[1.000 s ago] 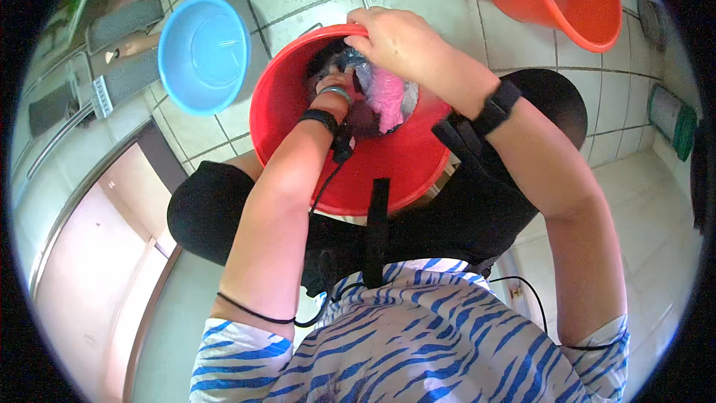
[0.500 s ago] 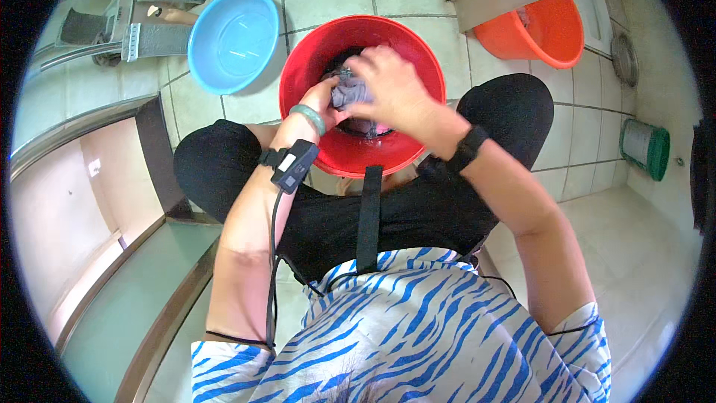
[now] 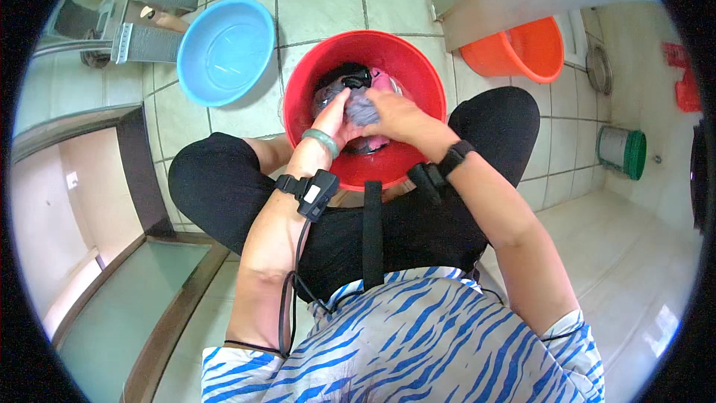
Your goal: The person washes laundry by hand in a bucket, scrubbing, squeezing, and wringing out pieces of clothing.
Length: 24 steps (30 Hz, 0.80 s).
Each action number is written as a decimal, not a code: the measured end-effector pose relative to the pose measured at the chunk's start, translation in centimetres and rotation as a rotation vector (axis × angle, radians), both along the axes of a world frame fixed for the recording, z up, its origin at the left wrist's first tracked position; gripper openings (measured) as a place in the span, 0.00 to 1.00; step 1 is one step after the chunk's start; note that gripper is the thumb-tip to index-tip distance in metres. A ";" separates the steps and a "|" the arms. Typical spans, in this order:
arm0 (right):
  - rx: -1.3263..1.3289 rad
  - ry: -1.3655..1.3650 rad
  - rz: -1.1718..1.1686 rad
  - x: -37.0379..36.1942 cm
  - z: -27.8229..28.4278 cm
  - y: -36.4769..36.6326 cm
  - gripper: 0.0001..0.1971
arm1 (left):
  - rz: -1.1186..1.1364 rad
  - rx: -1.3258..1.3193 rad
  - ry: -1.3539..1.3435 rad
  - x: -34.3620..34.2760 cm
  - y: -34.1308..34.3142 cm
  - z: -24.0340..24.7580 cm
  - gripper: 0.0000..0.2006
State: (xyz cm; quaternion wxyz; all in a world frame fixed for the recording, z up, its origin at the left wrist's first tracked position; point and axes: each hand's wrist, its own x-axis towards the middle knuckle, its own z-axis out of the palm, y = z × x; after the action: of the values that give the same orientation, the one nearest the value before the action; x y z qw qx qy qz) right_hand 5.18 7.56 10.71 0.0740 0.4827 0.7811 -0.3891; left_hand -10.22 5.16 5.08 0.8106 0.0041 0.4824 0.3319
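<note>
A red plastic basin (image 3: 403,168) stands on the tiled floor between my knees, holding water and wet laundry. Both hands are inside it. My left hand (image 3: 333,116) and my right hand (image 3: 391,114) are closed together on a bunched grey cloth (image 3: 363,111), pressing it between them above the water. A pink cloth (image 3: 384,79) and a black garment (image 3: 347,75) lie behind the grey one in the basin. A green bangle and a black strapped device sit on my left wrist; a black band sits on my right wrist.
A light blue basin (image 3: 224,52) sits on the floor to the left. An orange basin (image 3: 522,52) stands to the right under a grey ledge. A white container with a green lid (image 3: 619,153) lies at far right. A dark door threshold (image 3: 142,172) runs along the left.
The view has shifted, so the red basin sits lower and more central. My hands moved from the pink cloth to gripping the bunched grey cloth together.
</note>
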 end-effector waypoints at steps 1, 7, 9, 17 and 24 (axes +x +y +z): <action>0.067 0.087 -0.072 0.8 0.1 0.6 0.30 | 0.016 0.063 -0.058 0.2 0.6 1.1 0.20; -0.076 0.585 -0.613 2.9 1.9 2.5 0.24 | 0.352 -0.021 0.158 0.2 1.1 1.5 0.25; -0.074 0.672 -0.698 2.4 1.4 1.9 0.24 | 0.181 -0.301 0.098 1.6 0.5 1.9 0.30; -0.037 0.494 -0.615 -4.1 -2.4 -3.9 0.25 | 0.559 0.271 -1.308 3.8 -0.5 -9.4 0.25; 0.329 -0.012 -0.505 -0.8 -4.9 1.7 0.21 | 0.444 -0.103 -0.310 7.2 0.1 -4.5 0.17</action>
State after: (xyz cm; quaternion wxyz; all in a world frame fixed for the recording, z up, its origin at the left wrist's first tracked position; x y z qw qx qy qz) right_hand 4.39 9.26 5.80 -0.0997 0.6692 0.6886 -0.2607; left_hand -3.04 5.26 0.55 0.7815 -0.1936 0.3578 0.4731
